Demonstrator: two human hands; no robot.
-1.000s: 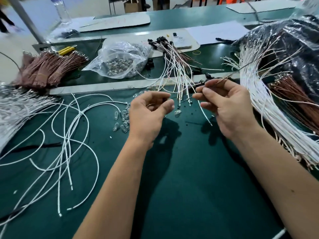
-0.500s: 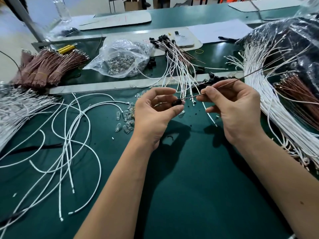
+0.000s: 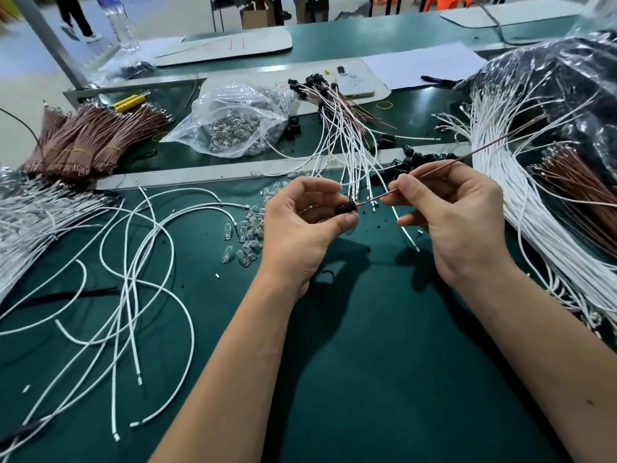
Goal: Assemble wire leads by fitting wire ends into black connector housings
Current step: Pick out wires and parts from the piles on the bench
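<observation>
Matt dark-green mat on the worktop (image 3: 367,379); crinkled glossy clear plastic bag (image 3: 233,108) of shiny glass bulbs; small matt black plastic connector housing (image 3: 345,207).

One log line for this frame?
left hand: pinching black housing | right hand: pinching brown wire | wire tip at housing opening

Green-topped workbench (image 3: 367,379) up front, pale floor (image 3: 30,58) off at 11 o'clock, orange plastic chairs (image 3: 447,0) way back around 1 o'clock.
</observation>
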